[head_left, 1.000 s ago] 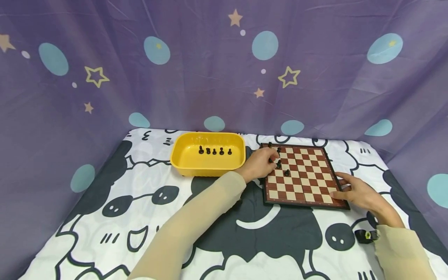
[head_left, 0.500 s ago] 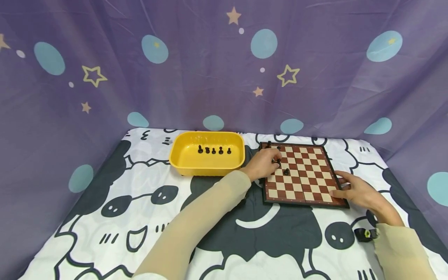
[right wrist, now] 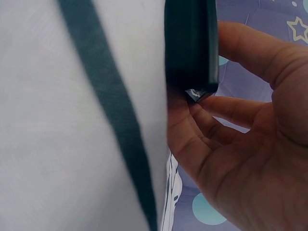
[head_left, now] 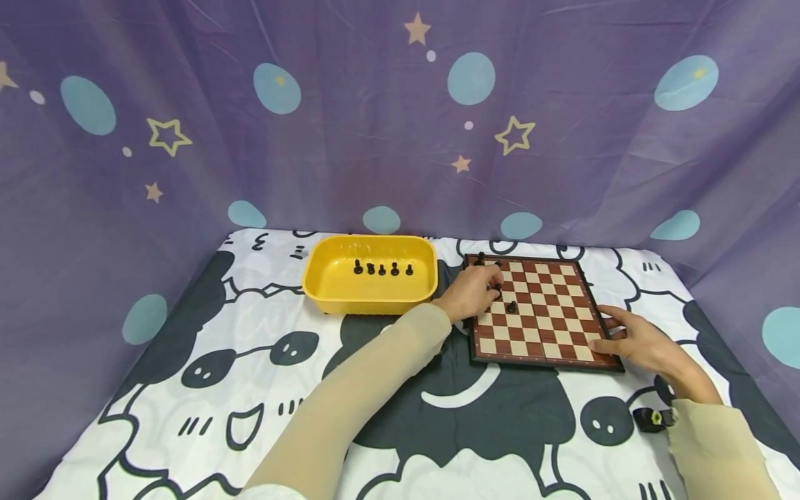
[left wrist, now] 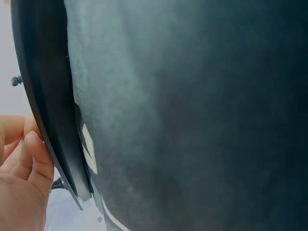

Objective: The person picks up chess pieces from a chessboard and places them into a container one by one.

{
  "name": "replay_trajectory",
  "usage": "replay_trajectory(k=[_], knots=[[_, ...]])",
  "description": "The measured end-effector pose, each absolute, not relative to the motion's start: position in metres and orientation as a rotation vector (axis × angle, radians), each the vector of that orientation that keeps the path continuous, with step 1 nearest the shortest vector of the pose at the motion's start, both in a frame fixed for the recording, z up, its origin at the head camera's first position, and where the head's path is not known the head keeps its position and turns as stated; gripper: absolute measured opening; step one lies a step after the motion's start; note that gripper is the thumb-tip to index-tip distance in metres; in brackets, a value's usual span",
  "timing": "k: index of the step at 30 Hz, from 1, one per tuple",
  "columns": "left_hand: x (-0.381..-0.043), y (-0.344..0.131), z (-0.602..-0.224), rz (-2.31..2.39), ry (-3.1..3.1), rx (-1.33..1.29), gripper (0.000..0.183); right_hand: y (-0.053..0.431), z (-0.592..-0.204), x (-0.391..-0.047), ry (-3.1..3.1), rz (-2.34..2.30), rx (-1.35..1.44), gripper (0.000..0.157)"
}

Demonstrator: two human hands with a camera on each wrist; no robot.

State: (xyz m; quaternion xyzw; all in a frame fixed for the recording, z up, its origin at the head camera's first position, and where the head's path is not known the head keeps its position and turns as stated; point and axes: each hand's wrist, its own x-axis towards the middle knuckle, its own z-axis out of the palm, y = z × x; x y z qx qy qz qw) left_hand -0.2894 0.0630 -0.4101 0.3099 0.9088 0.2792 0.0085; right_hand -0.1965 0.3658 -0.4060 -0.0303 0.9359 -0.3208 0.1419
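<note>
The chessboard (head_left: 567, 312), with red-brown and cream squares and a black rim, lies flat on the cloth. My left hand (head_left: 470, 292) is over its left side, thumb and fingers curled together at a black chess piece mostly hidden by them. Around those fingers stand other black pieces: one at the far left corner (head_left: 480, 259), one just right of the fingertips (head_left: 498, 292), and a pawn-like one (head_left: 511, 307) nearer me. My right hand (head_left: 644, 347) grips the board's right edge, thumb on top; in the right wrist view its fingers (right wrist: 190, 139) reach under the dark rim (right wrist: 192, 48).
A yellow tray (head_left: 369, 307) stands left of the board, with several black chess pieces (head_left: 382, 270) in a row inside. The cloth (head_left: 262, 417) has a black-and-white cartoon print. A purple curtain (head_left: 375, 167) hangs behind. A black strap (head_left: 650, 419) sits at the right wrist.
My left hand has shifted slightly right over the board, its fingers now covering more of the pieces there. My right hand stays at the board's edge; the tray's pieces are unchanged.
</note>
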Motion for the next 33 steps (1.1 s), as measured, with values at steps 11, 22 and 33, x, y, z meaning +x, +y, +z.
replay_trajectory(k=[11, 22, 33], knots=[[-0.289, 0.062, -0.410, 0.860, 2.863, 1.002, 0.017, 0.365, -0.406, -0.197, 2.692, -0.925, -0.087, 0.096], [-0.283, 0.058, -0.405, 0.880, 2.842, 1.027, 0.018, 0.367, -0.407, -0.197, 2.696, -0.924, -0.090, 0.095], [-0.265, 0.038, -0.389, 0.883, 2.843, 1.116, 0.017, 0.366, -0.408, -0.196, 2.710, -0.921, -0.109, 0.094]])
